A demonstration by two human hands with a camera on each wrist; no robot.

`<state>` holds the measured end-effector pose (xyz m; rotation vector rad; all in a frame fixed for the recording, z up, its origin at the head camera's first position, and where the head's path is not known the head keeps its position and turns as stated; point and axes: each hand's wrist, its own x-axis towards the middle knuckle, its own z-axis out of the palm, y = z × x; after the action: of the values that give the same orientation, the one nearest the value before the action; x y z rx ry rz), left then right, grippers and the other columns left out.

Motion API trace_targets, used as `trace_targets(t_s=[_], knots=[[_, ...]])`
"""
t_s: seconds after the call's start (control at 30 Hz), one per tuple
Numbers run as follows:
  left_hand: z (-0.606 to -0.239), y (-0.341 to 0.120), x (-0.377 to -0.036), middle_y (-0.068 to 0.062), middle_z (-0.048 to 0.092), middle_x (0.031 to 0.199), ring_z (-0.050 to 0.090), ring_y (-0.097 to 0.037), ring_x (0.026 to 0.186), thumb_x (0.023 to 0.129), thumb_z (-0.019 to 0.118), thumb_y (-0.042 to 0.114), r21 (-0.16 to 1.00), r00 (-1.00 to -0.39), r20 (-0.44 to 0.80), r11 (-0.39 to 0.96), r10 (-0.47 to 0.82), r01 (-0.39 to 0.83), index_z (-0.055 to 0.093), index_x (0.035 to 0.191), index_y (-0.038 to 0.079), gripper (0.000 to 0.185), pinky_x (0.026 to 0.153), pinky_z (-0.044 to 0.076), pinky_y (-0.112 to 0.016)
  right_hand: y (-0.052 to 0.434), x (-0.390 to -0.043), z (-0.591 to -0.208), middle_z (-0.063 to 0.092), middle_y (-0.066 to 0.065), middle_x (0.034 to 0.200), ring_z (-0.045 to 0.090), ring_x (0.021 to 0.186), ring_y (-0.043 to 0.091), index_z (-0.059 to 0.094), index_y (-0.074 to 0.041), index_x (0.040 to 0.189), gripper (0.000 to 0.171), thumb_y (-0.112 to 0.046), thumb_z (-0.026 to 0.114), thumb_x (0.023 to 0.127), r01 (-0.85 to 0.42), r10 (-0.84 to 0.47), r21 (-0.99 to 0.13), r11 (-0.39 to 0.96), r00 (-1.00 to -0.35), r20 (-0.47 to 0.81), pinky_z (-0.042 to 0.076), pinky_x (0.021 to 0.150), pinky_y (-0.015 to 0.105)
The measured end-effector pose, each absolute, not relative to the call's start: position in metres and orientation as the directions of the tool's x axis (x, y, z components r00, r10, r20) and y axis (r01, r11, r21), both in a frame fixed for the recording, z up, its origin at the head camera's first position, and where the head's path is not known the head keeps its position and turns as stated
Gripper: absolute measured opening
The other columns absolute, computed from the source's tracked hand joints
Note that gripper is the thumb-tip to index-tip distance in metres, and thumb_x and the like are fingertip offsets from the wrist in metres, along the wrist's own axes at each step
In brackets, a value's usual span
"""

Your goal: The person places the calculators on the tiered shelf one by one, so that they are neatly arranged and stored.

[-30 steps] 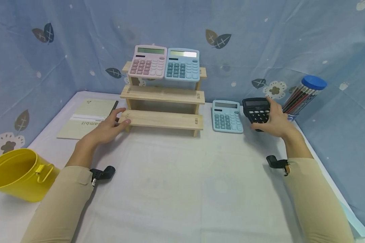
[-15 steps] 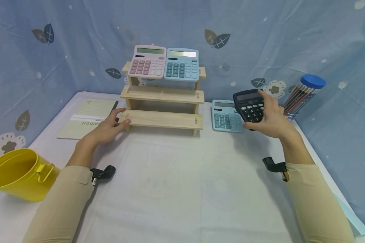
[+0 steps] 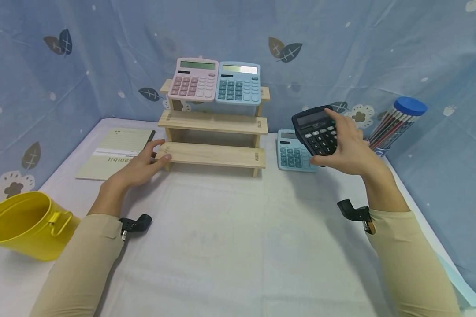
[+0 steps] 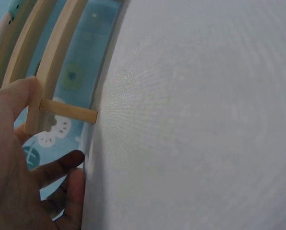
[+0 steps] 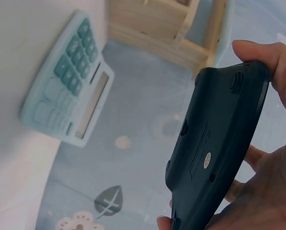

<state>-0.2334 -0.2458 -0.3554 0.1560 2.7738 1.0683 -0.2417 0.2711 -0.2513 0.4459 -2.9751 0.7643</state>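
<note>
My right hand (image 3: 351, 149) grips a black calculator (image 3: 316, 132) by its edges, tilted and raised above the table; its dark underside shows in the right wrist view. Behind and left of it, a light blue calculator (image 3: 291, 154) lies on the table, partly covered in the head view. My left hand (image 3: 136, 167) pinches the left end of the lowest board of a wooden three-tier shelf (image 3: 212, 155), thumb on the front edge. On the top tier a pink calculator (image 3: 193, 81) and a second blue calculator (image 3: 238, 86) lean side by side.
A notebook (image 3: 107, 163) with a black pen (image 3: 150, 136) lies left of the shelf. A yellow bucket (image 3: 31, 233) stands at the near left. A blue-lidded tube of pencils (image 3: 392, 125) leans at the back right. Patterned cloth walls (image 3: 341, 53) enclose the table.
My right hand has lifted the black calculator off the table and carried it left and up, partly over the blue one. My left hand stays at the shelf.
</note>
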Motion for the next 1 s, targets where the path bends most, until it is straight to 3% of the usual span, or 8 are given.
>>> trace_targets(t_s=[0.23,0.7,1.0], knots=[[-0.354,-0.248,-0.235,-0.036,0.037,0.150,0.042,-0.053,0.136,0.107,0.041,0.056,0.676,-0.981,-0.107,0.736,0.159,0.046,0.003,0.166,0.018,0.080,0.106,0.035,-0.069,0.255,-0.245,-0.246,0.012,0.023,0.167,0.014,0.148,0.053,0.008,-0.026,0.166,0.118,-0.032,0.087,0.079,-0.358,-0.345,-0.466,0.809,-0.931,0.116,0.018,0.105,0.081],[-0.354,-0.245,-0.235,-0.038,0.036,0.149,0.046,-0.054,0.133,0.107,0.040,0.056,0.679,-0.978,-0.114,0.733,0.174,0.051,0.002,0.166,0.017,0.080,0.104,0.039,-0.068,0.219,-0.244,-0.255,0.022,0.021,0.162,0.024,0.132,0.049,0.017,-0.026,0.165,0.112,-0.030,0.087,0.078,-0.427,-0.424,-0.483,0.764,-0.897,0.123,0.024,0.100,0.070],[-0.356,-0.247,-0.234,-0.037,0.040,0.146,0.047,-0.052,0.132,0.107,0.041,0.053,0.688,-0.978,-0.107,0.724,0.182,0.060,0.004,0.166,0.016,0.079,0.103,0.039,-0.066,0.195,-0.246,-0.260,0.028,0.011,0.162,0.030,0.128,0.042,0.023,-0.029,0.163,0.111,-0.032,0.088,0.073,-0.469,-0.467,-0.481,0.741,-0.874,0.134,0.028,0.098,0.062]])
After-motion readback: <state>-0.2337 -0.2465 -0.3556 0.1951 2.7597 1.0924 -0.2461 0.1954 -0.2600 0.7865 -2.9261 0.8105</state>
